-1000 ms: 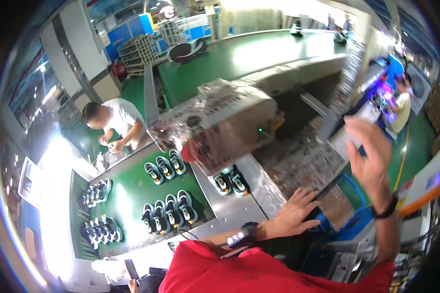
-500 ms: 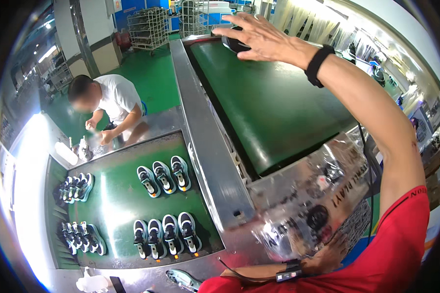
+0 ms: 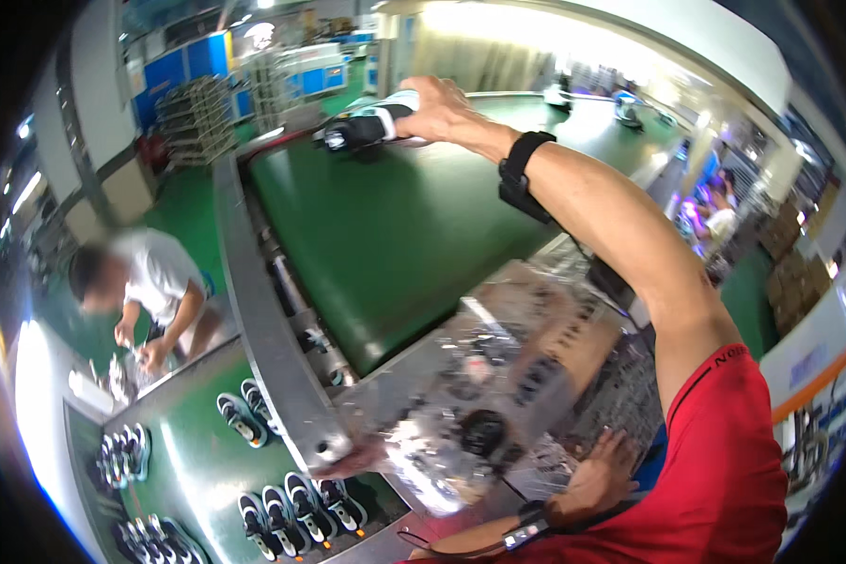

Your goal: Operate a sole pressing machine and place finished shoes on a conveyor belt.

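My right hand (image 3: pixel 437 113) reaches to the far left part of the green conveyor belt (image 3: pixel 376 244), its fingers wrapped round one end of a black-and-white sneaker (image 3: pixel 362 127). The sneaker lies at the belt's far edge, its dark end pointing left. Low in the picture, my left hand (image 3: pixel 597 481) lies with fingers spread on plastic packaging beside a cardboard box (image 3: pixel 555 367). Crumpled clear plastic bags (image 3: pixel 442 442) with dark round items cover the near end of the box. Black bands circle both of my wrists.
A metal rail (image 3: pixel 254 310) separates this belt from a lower green belt (image 3: pixel 193 423) bearing rows of sneakers (image 3: pixel 277 517). A person in a white shirt (image 3: pixel 160 277) works beyond it at the left. More shoes (image 3: pixel 627 108) stand farther along the upper belt.
The view has swung to the right. My right hand, earlier spread over a dark shoe, has closed on the sneaker. My left hand shows more plainly on the packaging.
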The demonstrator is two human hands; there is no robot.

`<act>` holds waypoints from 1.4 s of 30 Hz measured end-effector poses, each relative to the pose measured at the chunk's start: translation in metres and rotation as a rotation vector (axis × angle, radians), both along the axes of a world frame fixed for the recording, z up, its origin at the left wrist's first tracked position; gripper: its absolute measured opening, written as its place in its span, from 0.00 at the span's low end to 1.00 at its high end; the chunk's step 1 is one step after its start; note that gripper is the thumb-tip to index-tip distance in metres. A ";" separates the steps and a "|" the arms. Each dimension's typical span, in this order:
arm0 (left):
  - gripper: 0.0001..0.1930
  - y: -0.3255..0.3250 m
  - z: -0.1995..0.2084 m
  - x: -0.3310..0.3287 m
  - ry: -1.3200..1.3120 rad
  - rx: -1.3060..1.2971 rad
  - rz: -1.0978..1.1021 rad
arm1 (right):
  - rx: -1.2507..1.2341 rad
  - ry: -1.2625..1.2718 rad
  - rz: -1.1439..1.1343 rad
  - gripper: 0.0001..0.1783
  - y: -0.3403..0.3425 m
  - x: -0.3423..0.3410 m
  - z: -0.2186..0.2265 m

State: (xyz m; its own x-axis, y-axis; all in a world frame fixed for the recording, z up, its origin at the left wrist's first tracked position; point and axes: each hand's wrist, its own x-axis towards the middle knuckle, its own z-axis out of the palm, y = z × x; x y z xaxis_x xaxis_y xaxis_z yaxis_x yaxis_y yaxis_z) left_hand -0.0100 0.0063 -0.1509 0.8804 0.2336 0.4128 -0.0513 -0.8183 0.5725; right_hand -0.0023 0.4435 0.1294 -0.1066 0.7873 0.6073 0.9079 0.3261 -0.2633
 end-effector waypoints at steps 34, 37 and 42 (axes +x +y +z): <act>0.27 -0.588 0.012 0.268 0.487 -0.699 -1.098 | 1.078 1.210 -1.561 0.34 -1.172 0.141 -0.247; 0.24 -0.663 -0.004 0.333 0.434 -0.633 -0.990 | 1.099 0.937 -1.844 0.33 -1.218 0.126 -0.234; 0.40 -0.770 -0.080 0.443 0.357 -0.289 -0.709 | 1.075 0.824 -2.105 0.33 -1.262 0.107 -0.229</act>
State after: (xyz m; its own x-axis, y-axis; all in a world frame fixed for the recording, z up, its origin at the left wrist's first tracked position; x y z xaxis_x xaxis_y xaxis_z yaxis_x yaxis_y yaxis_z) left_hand 0.4327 -0.7640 -0.2311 0.9247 -0.3697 0.0910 -0.2739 -0.4798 0.8335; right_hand 0.1048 -0.8183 -0.0996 0.3690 -0.9107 0.1855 -0.0605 -0.2227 -0.9730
